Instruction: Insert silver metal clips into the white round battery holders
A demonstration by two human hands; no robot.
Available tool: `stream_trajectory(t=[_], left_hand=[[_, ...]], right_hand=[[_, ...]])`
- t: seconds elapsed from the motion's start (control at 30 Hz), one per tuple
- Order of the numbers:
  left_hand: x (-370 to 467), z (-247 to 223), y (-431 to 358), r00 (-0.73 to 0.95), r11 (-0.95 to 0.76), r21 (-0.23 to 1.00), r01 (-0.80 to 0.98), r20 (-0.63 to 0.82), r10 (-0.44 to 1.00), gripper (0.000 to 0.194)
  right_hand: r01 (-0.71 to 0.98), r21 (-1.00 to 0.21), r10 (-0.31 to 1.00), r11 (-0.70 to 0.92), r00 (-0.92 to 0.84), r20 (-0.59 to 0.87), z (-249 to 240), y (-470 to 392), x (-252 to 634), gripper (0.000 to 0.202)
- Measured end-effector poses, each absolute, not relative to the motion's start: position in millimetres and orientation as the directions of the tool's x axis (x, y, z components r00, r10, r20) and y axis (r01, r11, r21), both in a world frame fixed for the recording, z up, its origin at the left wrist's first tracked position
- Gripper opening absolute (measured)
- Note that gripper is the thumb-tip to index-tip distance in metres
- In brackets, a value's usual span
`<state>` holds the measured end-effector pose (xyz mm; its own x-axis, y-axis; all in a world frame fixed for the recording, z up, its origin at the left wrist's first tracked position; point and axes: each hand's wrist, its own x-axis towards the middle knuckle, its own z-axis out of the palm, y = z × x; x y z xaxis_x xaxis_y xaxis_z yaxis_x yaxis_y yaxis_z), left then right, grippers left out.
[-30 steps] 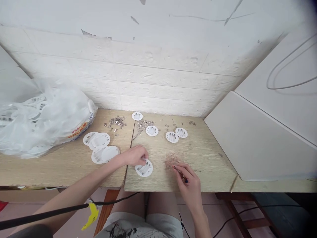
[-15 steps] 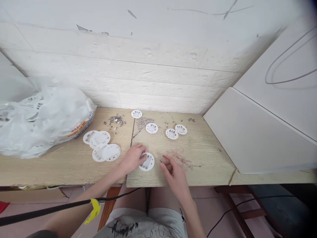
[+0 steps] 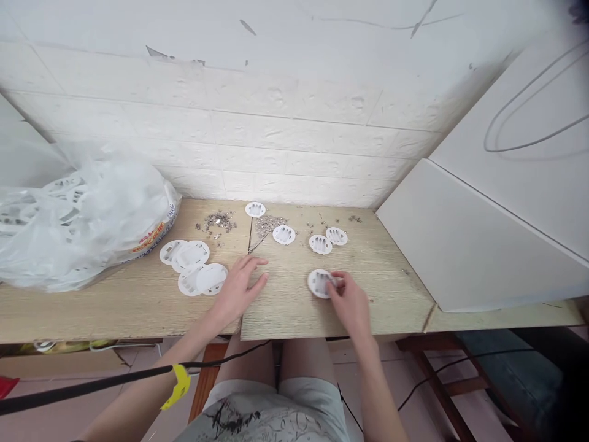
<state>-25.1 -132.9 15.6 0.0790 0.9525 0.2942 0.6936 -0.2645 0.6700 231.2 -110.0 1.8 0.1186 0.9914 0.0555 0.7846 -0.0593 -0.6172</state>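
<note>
I have the right hand [image 3: 350,302] pinched on the right rim of a round white disc [image 3: 316,285], nearer the front edge of the table [image 3: 285,319] than the back. My left hand [image 3: 238,287] is wide, its thumb apart from the fingers, just beside at least 4 overlapping discs [image 3: 188,255]. Towards the back edge I see 2 slotted discs [image 3: 320,245] side by side, plus small metal pieces [image 3: 223,221]. A plastic bag [image 3: 110,215] fills the left end.
</note>
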Motion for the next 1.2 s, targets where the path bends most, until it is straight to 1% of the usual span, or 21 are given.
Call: stream_trajectory(t=[0.07,0.13,0.17,0.23,0.33,0.43,0.5,0.57,0.63,0.7,0.77,0.83,0.93,1.1,1.2], left_hand=[[-38.5,17.8,-138.0,0.095,-0.301,0.608,0.735,0.347,0.933,0.023],[-48.5,19.1,-141.1,0.123,-0.328,0.560,0.761,0.371,0.920,0.022],[-51.7,19.4,-141.8,0.129,-0.333,0.543,0.771,0.378,0.917,0.021],[-54.3,19.8,-141.4,0.131,-0.334,0.521,0.785,0.388,0.912,0.021],[-50.2,20.2,-136.4,0.146,-0.352,0.517,0.780,0.396,0.907,0.021],[-40.1,19.6,-125.0,0.197,-0.391,0.517,0.761,0.391,0.899,0.020],[-31.4,18.0,-112.8,0.229,-0.417,0.495,0.763,0.397,0.889,0.019],[-22.0,15.2,-97.1,0.270,-0.453,0.451,0.769,0.413,0.870,0.019],[-12.9,11.4,-80.1,0.319,-0.487,0.389,0.782,0.423,0.848,0.021],[-5.8,6.3,-64.6,0.330,-0.494,0.330,0.804,0.442,0.834,0.025],[-2.1,0.2,-52.9,0.303,-0.473,0.304,0.827,0.468,0.830,0.030],[-2.4,-6.5,-45.7,0.273,-0.453,0.299,0.840,0.490,0.828,0.037],[-7.1,-14.0,-41.5,0.279,-0.448,0.282,0.848,0.481,0.831,0.040],[-9.6,-12.9,-43.0,0.299,-0.474,0.285,0.833,0.489,0.820,0.031],[-8.0,-9.9,-45.2,0.268,-0.484,0.307,0.819,0.542,0.797,0.029]], right_hand=[[0.847,-0.500,0.962,-0.181,0.259,0.092,3.5,-105.9,264.0,0.039],[0.886,-0.370,0.915,-0.280,0.363,0.177,6.0,-103.4,292.0,0.046],[0.887,-0.343,0.884,-0.310,0.401,0.238,7.4,-102.6,302.1,0.048],[0.889,-0.345,0.846,-0.302,0.416,0.333,10.4,-101.3,312.3,0.049],[0.888,-0.428,0.856,-0.165,0.344,0.385,14.3,-96.4,303.0,0.047],[0.850,-0.524,0.918,0.050,0.167,0.359,15.9,-83.1,274.2,0.040],[0.802,-0.569,0.939,0.180,0.031,0.341,15.9,-67.9,251.0,0.035],[0.778,-0.567,0.933,0.272,-0.068,0.354,16.1,-48.3,228.0,0.031],[0.819,-0.510,0.937,0.263,-0.091,0.338,17.4,-26.6,207.4,0.029],[0.895,-0.412,0.950,0.173,-0.041,0.309,19.3,-6.0,191.0,0.029],[0.945,-0.316,0.962,0.079,0.010,0.272,20.4,10.8,180.2,0.027],[0.964,-0.263,0.969,0.037,0.029,0.244,19.2,22.6,174.8,0.026],[0.967,-0.252,0.972,0.029,0.032,0.233,13.1,32.0,173.6,0.024],[0.964,-0.257,0.962,0.070,0.003,0.272,3.6,33.8,176.1,0.023],[0.950,-0.286,0.942,0.124,-0.021,0.335,2.6,30.1,176.6,0.021]])
